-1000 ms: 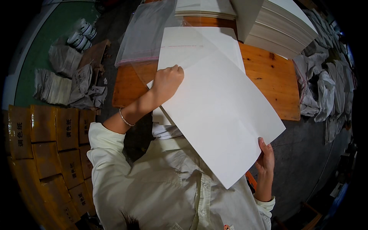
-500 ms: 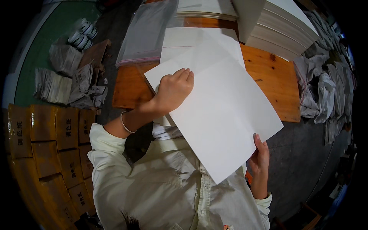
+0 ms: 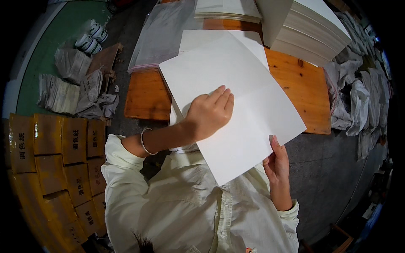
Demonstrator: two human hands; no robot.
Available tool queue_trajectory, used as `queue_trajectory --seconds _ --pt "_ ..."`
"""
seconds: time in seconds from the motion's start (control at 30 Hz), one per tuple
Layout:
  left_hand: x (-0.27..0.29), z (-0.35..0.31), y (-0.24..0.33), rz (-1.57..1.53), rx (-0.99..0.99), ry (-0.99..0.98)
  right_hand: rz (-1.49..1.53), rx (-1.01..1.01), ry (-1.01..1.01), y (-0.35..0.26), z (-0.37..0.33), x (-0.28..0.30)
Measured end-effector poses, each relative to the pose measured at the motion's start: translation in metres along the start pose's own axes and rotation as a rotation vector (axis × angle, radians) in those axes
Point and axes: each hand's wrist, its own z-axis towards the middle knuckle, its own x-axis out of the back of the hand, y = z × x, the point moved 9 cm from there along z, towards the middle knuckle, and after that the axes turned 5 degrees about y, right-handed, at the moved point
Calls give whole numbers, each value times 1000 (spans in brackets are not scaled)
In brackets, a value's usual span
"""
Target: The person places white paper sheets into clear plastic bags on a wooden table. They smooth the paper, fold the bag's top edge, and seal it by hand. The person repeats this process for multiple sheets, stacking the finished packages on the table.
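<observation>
A large white sheet of paper (image 3: 249,114) lies tilted across the near edge of the wooden table and reaches out over my lap. My left hand (image 3: 210,111) rests on its middle, fingers extended close together on the surface. At the sheet's lower right edge, my right hand (image 3: 278,164) pinches it, thumb on top and the other fingers partly hidden beneath. Another white sheet (image 3: 252,41) shows under its far end. Left of that lies a pile of clear plastic bags (image 3: 158,40).
The wooden table (image 3: 299,84) carries a tall stack of white boards (image 3: 310,36) at the far right. Brown cartons (image 3: 48,137) are piled at the left. Wrapped bundles (image 3: 59,95) and white tubs (image 3: 88,43) stand beyond them. Crumpled pale plastic bags (image 3: 358,103) crowd the right side.
My left hand has slid right and slightly nearer across the sheet, its fingers straightening from a curl. The sheet's near corner and my right hand have shifted a little left and away from me.
</observation>
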Motion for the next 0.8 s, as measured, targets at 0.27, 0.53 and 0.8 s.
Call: queue_trajectory --seconds 0.27,0.53,0.8 --pt "15 -1 27 -40 -28 27 137 -22 -34 10 9 -29" --pt "39 -3 42 -114 -44 77 300 -136 -17 22 11 -54" --pt "68 -11 54 -80 -122 82 496 -308 -210 43 9 -72"
